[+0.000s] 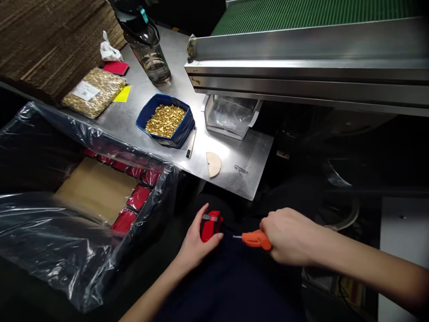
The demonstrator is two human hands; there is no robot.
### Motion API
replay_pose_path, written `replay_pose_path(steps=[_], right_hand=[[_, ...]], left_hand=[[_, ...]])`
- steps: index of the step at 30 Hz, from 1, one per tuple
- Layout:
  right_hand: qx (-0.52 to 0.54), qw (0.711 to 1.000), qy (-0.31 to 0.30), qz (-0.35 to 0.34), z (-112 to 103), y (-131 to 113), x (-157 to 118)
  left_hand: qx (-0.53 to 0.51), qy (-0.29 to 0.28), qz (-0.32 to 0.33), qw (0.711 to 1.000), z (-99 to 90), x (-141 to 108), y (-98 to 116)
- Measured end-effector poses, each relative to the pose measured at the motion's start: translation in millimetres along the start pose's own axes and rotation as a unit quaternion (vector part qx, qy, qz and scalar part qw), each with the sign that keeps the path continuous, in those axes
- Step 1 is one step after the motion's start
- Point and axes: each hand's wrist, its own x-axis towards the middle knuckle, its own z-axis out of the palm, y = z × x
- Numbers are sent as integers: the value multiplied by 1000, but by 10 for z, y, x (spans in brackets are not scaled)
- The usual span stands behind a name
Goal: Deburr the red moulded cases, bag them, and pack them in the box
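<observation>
My left hand (pixel 198 239) is closed around a red and black tape measure (pixel 212 226), thumb below and fingers behind it, above my lap. To its right, my right hand (pixel 291 235) grips an orange-handled screwdriver (pixel 255 239). The thin metal shaft points left at the tape measure, with a small gap between them. Part of the handle is hidden inside my right fist.
A blue bin (pixel 144 109) of small gold-coloured pieces stands on the metal table (pixel 231 154). Nearby are a water bottle (pixel 150 56), a clear tray (pixel 231 116) and a round wooden piece (pixel 213 164). A plastic-lined box (pixel 80 129) holds red items; a green conveyor (pixel 318 15) runs behind.
</observation>
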Motion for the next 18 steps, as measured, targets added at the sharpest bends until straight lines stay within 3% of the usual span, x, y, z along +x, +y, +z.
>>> replay_pose_path(steps=[2,4,8,11,13,16,18], right_hand=[[1,1000,-6,3,-118,16,-95],[3,1000,-23,-2,-229,18,-171],[-35,999,-17,31,-407,59,-219],[-1,1000,-15,18,-488,230,-168],[46,999,-22,-2,-489,368,-108],[89,994,-54,-42,-371,493,-24],[117,988,-73,-70,-246,526,-6]], left_hand=[[99,8,41,994,57,4,76],[151,-25,97,984,90,11,137],[112,-102,122,981,12,31,191],[-81,-211,85,971,-113,14,139],[-274,-257,63,924,-143,-18,59],[-523,-196,66,827,-100,-55,-52],[-570,-137,67,807,-85,-49,-50]])
